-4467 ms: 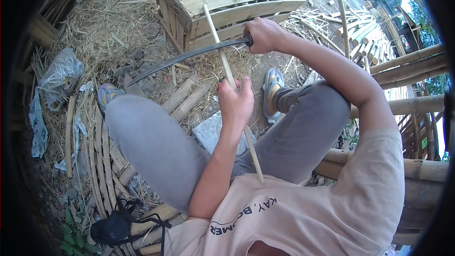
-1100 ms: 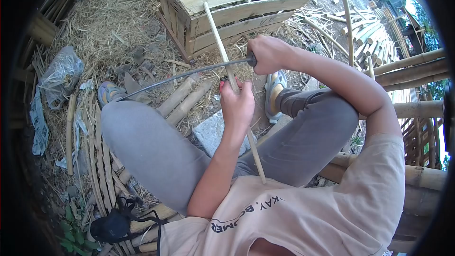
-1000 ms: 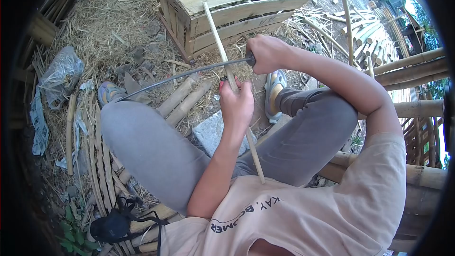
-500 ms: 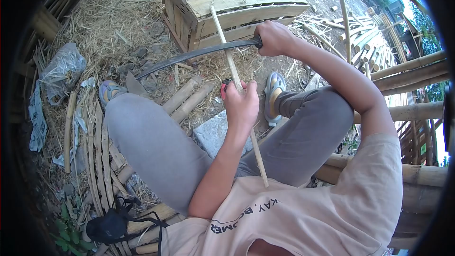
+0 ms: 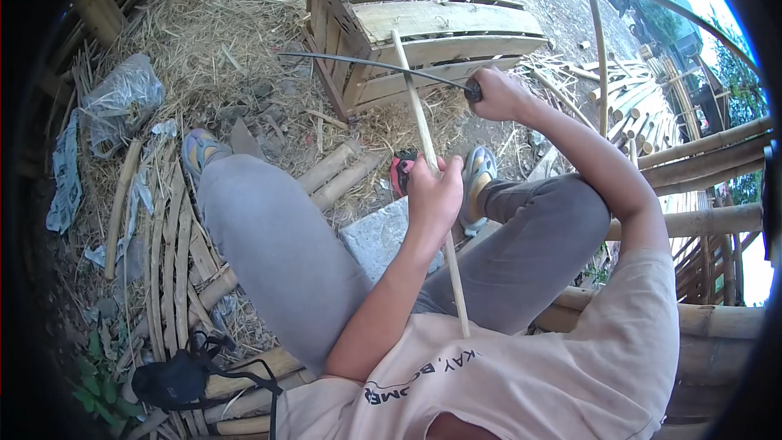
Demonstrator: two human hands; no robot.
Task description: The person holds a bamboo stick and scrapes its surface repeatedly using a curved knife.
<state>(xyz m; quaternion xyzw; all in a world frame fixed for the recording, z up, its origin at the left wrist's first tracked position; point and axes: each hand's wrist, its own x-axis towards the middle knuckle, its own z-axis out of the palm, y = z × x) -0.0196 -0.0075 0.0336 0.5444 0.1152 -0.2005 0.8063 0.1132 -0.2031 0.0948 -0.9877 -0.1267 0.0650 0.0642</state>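
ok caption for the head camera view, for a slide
Left hand grips a pale wooden stick; right hand holds a long dark blade

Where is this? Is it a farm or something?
It looks like an outdoor work yard, maybe for bamboo, though it could be on a farm. You can see a stack of cut poles, straw all over the dirt, and a slatted wooden crate.

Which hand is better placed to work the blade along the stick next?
Probably the right hand: it grips the handle of the blade, which crosses the stick; the left hand holds the stick.
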